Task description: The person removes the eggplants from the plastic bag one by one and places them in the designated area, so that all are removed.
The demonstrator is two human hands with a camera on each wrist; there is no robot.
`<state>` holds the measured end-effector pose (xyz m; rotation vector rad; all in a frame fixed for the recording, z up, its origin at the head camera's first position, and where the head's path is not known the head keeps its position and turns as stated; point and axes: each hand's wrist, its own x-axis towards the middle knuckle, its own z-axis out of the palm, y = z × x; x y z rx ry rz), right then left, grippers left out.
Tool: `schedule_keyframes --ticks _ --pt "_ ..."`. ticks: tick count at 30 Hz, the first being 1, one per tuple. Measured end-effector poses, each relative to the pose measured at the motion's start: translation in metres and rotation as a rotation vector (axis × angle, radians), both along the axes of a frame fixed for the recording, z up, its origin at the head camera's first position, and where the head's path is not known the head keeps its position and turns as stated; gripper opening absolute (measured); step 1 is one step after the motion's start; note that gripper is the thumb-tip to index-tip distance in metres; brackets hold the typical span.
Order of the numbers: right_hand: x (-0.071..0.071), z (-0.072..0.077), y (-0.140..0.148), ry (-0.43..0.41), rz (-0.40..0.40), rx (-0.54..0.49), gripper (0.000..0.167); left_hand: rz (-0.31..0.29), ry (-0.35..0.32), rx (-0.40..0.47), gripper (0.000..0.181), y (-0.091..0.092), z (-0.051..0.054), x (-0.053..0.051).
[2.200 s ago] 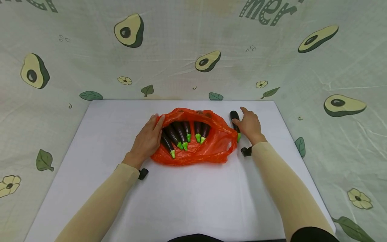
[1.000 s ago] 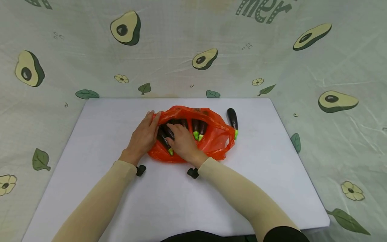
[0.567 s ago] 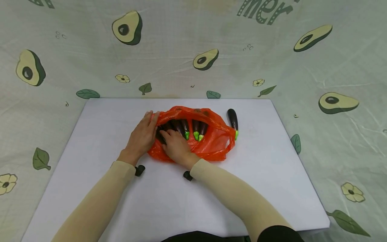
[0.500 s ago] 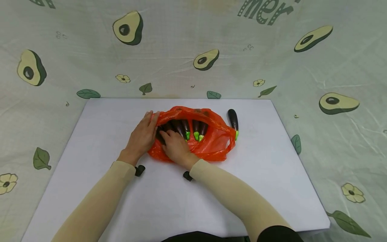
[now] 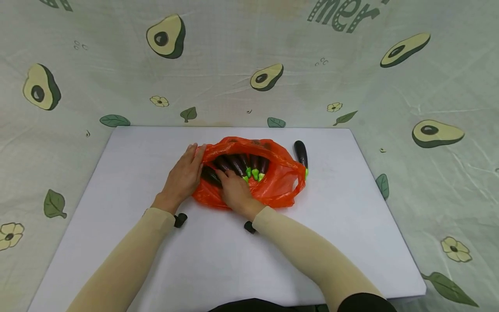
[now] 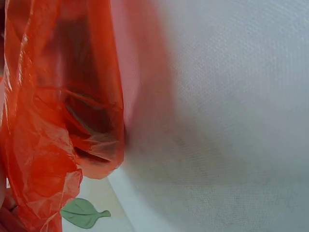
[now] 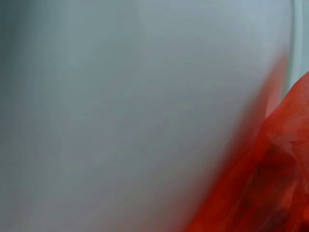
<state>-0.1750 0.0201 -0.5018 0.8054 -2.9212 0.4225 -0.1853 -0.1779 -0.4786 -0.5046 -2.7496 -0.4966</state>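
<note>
An orange-red plastic bag (image 5: 273, 190) lies with its mouth towards the person, several dark eggplants (image 5: 235, 164) with green stems inside. At its left end the left hand (image 5: 182, 175) holds the rim; in the left wrist view part of that hand shows at the left edge against the bag (image 6: 43, 145). The right hand (image 5: 238, 193) reaches into the mouth and grips the stem end of the leftmost eggplant (image 5: 211, 176), hiding that end. In the right wrist view only the bag (image 7: 270, 179) shows, not the hand.
One loose eggplant (image 5: 300, 152) lies just right of the bag, its green stem by the bag's handle loop. Both rest on a white table (image 5: 218, 268). A cloth printed with avocados (image 5: 218, 56) stands behind and at the sides.
The right hand left the loose eggplant and went into the bag. Over the last half second it moved slightly right with the leftmost eggplant, and the neighbouring ones shifted right. The left hand stayed put.
</note>
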Motion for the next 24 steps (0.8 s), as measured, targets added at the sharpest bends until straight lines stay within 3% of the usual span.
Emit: schedule_keyframes --ticks 9,24 --pt "0.007 0.012 0.023 -0.047 0.025 0.067 0.053 0.004 -0.044 -0.005 0.066 0.001 -0.001 0.001" --pt "-0.008 0.009 -0.009 0.035 0.072 0.133 0.056 -0.021 0.016 -0.006 0.063 0.003 0.0 0.002"
